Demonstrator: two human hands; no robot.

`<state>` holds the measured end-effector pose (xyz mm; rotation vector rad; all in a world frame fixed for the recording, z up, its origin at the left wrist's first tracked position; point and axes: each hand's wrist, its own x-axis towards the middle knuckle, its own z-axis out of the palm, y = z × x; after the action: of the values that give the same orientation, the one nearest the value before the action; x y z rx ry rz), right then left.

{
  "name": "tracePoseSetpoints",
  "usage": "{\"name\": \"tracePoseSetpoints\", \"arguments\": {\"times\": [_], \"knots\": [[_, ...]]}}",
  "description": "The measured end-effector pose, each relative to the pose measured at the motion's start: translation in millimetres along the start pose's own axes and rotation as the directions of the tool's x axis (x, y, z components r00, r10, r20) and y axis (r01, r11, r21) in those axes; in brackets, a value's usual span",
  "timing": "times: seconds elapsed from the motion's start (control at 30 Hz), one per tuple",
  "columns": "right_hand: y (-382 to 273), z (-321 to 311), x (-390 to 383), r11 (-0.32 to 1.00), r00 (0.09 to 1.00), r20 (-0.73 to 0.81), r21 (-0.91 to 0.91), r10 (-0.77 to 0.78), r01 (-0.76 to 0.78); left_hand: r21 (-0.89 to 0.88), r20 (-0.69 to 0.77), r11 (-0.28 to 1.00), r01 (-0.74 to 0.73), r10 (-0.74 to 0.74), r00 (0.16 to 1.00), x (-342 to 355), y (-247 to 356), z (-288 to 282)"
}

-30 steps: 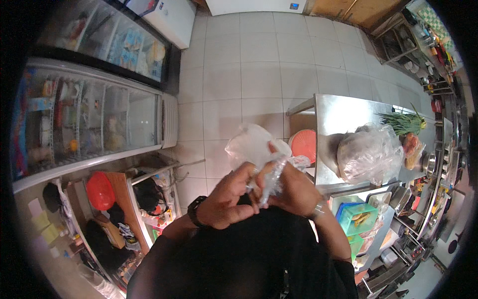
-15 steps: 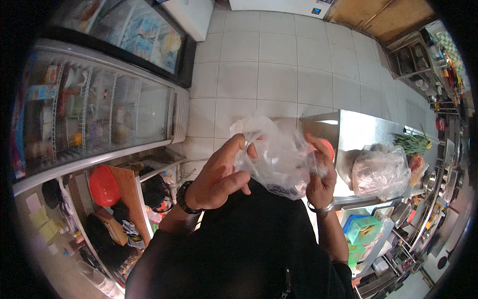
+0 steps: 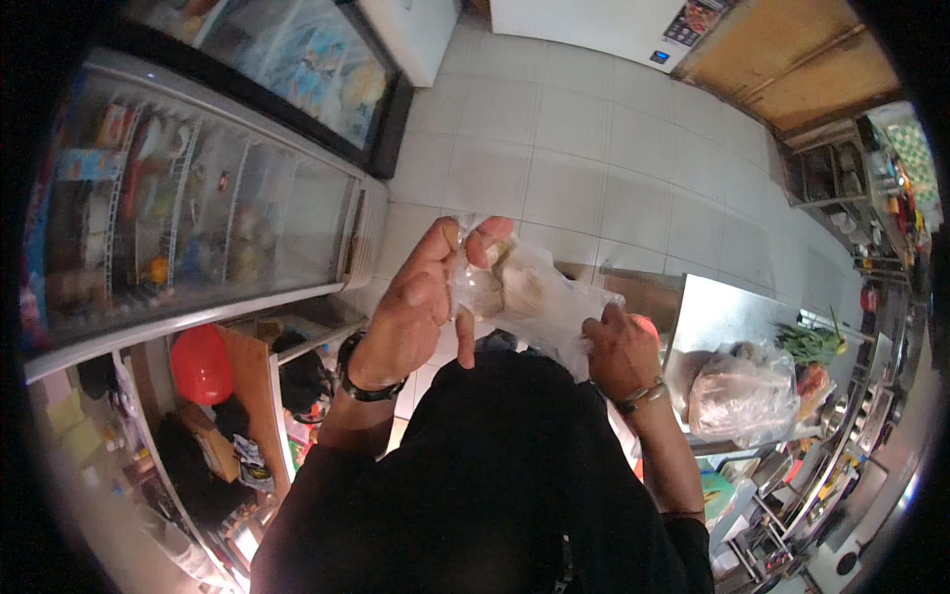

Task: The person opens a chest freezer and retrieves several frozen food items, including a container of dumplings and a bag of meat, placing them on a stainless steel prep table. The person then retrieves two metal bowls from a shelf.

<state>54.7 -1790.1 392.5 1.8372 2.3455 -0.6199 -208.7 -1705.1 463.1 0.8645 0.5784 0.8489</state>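
Note:
A clear plastic bag stretches between my two hands in front of my body. Pale beige lumps show inside it; their kind I cannot make out. My left hand, with a dark band at the wrist, grips the bag's left end, its thumb and fingertips curled round the plastic. At the other end, my right hand has its fingers closed on the gathered film. A bracelet circles that wrist. Just behind the right hand a bit of something red and rounded shows, mostly hidden.
On the right stands a steel counter bearing a large clear bag of pale pink contents and green leafy stalks. Glass-door fridges line the left. Below them, a red rounded object rests by a wooden panel. Tiled floor lies ahead.
The bag has gone from loose and crumpled to drawn out lengthwise, showing the pale lumps. My left hand has moved up and slightly left, fingers now round its end. The view has shifted slightly.

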Motion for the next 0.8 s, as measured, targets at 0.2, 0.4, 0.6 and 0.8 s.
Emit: {"name": "tracePoseSetpoints", "arguments": {"times": [0.2,0.4,0.6,0.8], "knots": [[57.7,-36.7,80.5,0.975,0.999,-0.011,0.221,0.034,-0.03,0.096,-0.215,0.99,0.107,-0.084,0.973,34.3,2.5,-14.0],[128.5,-138.9,124.1,0.714,0.973,-0.201,0.697,0.116,0.059,0.184,-0.315,0.974,0.133,-0.07,0.946,90.1,6.1,-12.7],[166.3,-172.6,191.8,0.512,0.985,-0.132,0.842,-0.11,0.17,0.146,-0.272,0.989,0.016,0.025,0.962,178.8,22.9,12.0],[137.9,-187.9,305.8,0.23,0.966,-0.104,0.96,-0.237,0.159,0.182,-0.139,0.978,-0.1,0.126,0.982,272.7,48.0,19.2]]}}
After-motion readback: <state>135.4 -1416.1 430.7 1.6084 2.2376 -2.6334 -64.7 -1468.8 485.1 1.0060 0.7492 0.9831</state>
